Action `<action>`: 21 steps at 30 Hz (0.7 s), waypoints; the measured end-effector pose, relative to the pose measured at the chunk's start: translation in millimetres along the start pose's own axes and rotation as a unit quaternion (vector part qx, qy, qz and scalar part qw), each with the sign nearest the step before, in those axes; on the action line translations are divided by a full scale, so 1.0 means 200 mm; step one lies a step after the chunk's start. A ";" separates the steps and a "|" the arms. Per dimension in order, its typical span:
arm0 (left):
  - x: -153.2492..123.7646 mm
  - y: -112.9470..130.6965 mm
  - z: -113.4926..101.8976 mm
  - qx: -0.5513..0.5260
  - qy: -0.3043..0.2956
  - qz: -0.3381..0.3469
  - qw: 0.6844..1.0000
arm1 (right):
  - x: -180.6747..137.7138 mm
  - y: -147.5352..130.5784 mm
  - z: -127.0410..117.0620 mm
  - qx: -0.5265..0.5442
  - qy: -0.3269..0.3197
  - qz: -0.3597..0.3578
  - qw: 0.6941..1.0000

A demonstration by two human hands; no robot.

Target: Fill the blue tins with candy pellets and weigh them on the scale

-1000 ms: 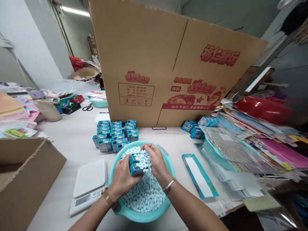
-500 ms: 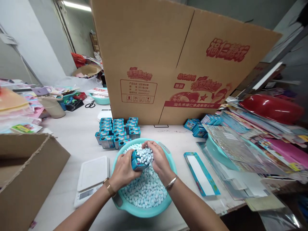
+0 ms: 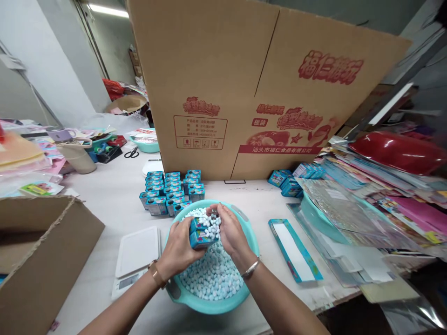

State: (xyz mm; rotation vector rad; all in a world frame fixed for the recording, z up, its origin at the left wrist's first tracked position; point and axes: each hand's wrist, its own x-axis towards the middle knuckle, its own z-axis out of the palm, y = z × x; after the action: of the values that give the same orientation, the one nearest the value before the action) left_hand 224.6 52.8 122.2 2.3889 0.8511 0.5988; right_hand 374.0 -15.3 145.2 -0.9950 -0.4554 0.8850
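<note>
My left hand is closed around small blue candy boxes, tilted over a teal basin. Pale blue and white candies fill much of that basin. Cupped at the boxes' right side, my right hand has a heap of the same candies between its palm and the boxes. Its fingertips curl behind the heap and are partly hidden. Candies also lie over the boxes' upper ends, so their openings are hard to make out.
Several blue boxes stand in rows behind the basin. A white scale and an open carton are on the left. To the right lies a flat blue tray. A large cardboard box rises at the back.
The heap of candies between my right hand and the boxes has shifted and looks somewhat smaller. Both hands stay nearly in place; the view has moved slightly.
</note>
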 end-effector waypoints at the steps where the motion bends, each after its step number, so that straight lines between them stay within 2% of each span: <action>1: 0.00 -0.01 0.00 0.009 0.006 0.010 1.000 | 0.00 0.00 0.00 -0.001 -0.001 -0.002 1.000; 7: -0.01 -0.02 0.00 0.046 0.013 0.073 0.996 | -0.03 0.03 0.01 0.002 -0.009 0.010 1.000; 12: -0.02 -0.06 -0.01 0.014 0.002 0.061 0.998 | -0.04 0.03 -0.03 0.009 -0.002 0.022 1.000; 15: -0.04 -0.06 0.00 -0.027 -0.006 0.052 0.998 | -0.02 0.04 -0.04 0.028 0.038 0.038 0.998; 18: -0.05 -0.06 0.01 -0.064 -0.021 0.064 0.996 | 0.00 0.05 -0.03 0.035 0.041 0.015 0.998; 21: -0.06 -0.05 0.03 -0.087 -0.009 0.036 0.996 | -0.01 0.06 -0.03 0.046 0.047 0.000 0.998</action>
State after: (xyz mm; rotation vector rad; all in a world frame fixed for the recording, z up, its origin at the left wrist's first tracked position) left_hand 215.5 49.6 110.3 2.2721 0.6776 0.6501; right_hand 371.2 -16.8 132.1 -0.9471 -0.3326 0.8473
